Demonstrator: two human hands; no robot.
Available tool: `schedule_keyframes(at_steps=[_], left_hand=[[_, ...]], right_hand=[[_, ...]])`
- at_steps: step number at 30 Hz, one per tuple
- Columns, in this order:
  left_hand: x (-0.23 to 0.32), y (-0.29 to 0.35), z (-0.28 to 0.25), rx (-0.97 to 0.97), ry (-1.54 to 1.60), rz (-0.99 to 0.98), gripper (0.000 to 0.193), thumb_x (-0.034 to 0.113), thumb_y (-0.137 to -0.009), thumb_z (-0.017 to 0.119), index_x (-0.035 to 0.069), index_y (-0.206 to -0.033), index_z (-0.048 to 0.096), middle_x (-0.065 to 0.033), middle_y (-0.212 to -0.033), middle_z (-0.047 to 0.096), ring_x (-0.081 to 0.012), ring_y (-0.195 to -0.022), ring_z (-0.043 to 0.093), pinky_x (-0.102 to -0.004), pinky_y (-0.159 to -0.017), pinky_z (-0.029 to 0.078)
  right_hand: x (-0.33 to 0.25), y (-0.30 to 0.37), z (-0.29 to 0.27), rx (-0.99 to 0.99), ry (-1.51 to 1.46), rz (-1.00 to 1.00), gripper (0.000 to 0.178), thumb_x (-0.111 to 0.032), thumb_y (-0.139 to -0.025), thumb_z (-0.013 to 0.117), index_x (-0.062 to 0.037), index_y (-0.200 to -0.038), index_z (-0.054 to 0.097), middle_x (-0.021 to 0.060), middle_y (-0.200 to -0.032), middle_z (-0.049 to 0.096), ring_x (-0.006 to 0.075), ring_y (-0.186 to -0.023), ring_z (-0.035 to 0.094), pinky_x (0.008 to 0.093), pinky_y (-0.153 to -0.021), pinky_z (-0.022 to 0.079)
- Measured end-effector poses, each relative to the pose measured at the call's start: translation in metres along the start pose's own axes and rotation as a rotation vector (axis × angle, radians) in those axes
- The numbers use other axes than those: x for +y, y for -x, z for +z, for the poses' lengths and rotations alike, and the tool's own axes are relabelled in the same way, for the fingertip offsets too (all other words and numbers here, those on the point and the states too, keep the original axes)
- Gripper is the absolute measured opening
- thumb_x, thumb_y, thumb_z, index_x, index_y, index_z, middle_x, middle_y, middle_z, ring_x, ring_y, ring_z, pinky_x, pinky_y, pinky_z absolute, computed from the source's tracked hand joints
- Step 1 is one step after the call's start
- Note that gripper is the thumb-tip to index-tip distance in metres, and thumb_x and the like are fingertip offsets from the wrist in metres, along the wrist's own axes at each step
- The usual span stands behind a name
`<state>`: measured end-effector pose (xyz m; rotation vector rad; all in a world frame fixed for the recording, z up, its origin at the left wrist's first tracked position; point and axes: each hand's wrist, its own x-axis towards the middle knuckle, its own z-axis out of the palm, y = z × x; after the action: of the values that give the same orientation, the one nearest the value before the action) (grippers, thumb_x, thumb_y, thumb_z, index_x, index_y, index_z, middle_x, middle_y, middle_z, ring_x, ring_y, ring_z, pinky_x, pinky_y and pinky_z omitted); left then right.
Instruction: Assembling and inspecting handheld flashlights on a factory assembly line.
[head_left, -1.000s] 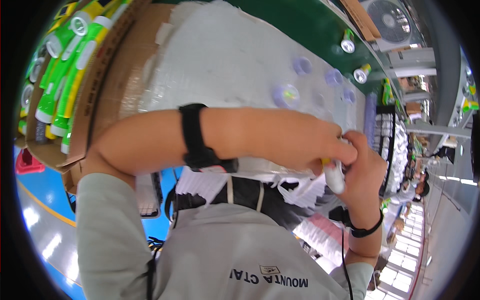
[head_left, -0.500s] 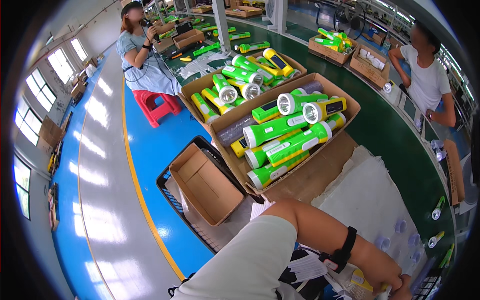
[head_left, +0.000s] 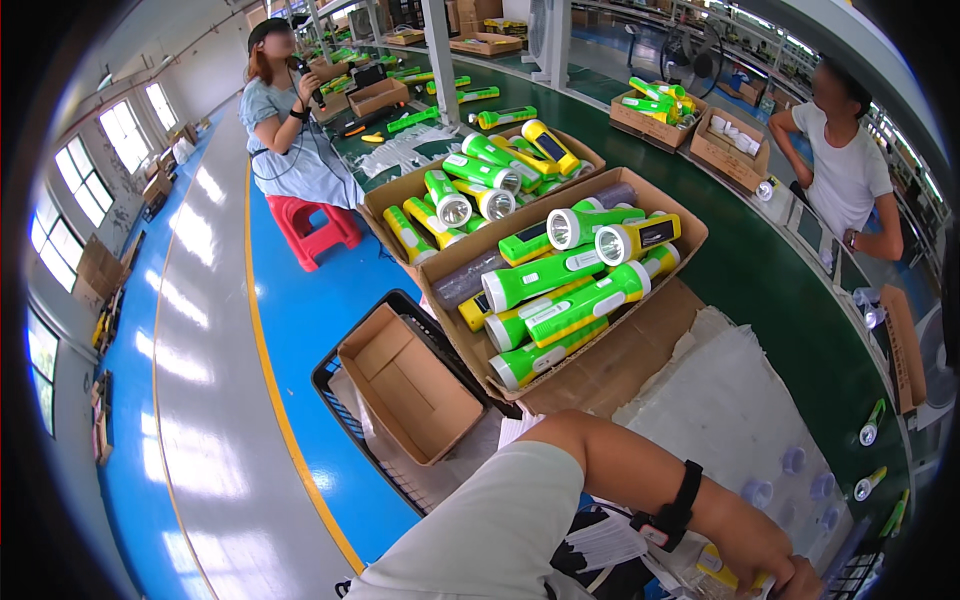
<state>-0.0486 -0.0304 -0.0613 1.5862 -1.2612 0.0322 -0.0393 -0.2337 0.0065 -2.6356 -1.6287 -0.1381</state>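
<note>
My left hand (head_left: 752, 562), on an arm with a light sleeve and a black wrist strap, is low at the right with its fingers curled in. What it grips is hidden. Beneath it lies a yellow piece (head_left: 714, 566), partly covered, whose kind I cannot make out. Skin at the fingertips may belong to my right hand (head_left: 802, 580), mostly cut off by the lower edge. Beyond the hands, several clear plastic cups (head_left: 757, 493) stand on a whitish sheet (head_left: 690, 410). A white paper bundle (head_left: 607, 538) lies beside my forearm.
Ahead stands a cardboard box (head_left: 640, 290) of green and yellow flashlights (head_left: 545, 278), with another full box (head_left: 385, 215) behind. To the left, an empty carton (head_left: 410, 385) rests in a black crate (head_left: 345, 420). One person (head_left: 290, 150) sits on a red stool; another (head_left: 845, 160) is at the right.
My left hand and forearm sit slightly lower and farther left in view, the fingers still bent. The boxes have shifted slightly in the picture as the view moved.
</note>
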Motion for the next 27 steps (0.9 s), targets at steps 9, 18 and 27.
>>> schedule_keyframes(at_steps=[9,18,27], left_hand=[[-0.009,0.004,0.004,0.121,0.004,0.127,0.035,0.008,-0.076,0.069,0.000,-0.107,0.055,-0.0205,-0.094,0.059,-0.0367,-0.088,0.055,-0.0438,-0.076,0.044],[-0.009,-0.002,0.004,0.018,0.007,0.174,0.035,0.010,-0.077,0.068,0.002,-0.108,0.055,-0.0203,-0.094,0.059,-0.0367,-0.088,0.055,-0.0442,-0.076,0.044],[0.008,0.012,0.001,0.055,-0.068,-0.088,0.032,0.013,-0.080,0.066,0.003,-0.109,0.055,-0.0204,-0.100,0.058,-0.0347,-0.093,0.056,-0.0435,-0.078,0.044]], right_hand=[[-0.032,-0.022,-0.033,0.099,-0.074,-0.028,0.047,-0.036,-0.077,0.066,-0.0064,-0.112,0.054,0.0163,-0.078,0.061,0.0368,-0.067,0.059,0.0417,-0.057,0.047],[0.011,-0.005,-0.009,0.066,0.012,-0.178,0.036,-0.031,-0.080,0.060,-0.0030,-0.103,0.058,0.0160,-0.074,0.060,0.0346,-0.061,0.058,0.0406,-0.051,0.045],[-0.040,-0.018,-0.014,-0.014,0.088,0.283,0.045,-0.046,-0.082,0.059,-0.0081,-0.108,0.058,0.0145,-0.065,0.060,0.0356,-0.057,0.060,0.0412,-0.052,0.047]])
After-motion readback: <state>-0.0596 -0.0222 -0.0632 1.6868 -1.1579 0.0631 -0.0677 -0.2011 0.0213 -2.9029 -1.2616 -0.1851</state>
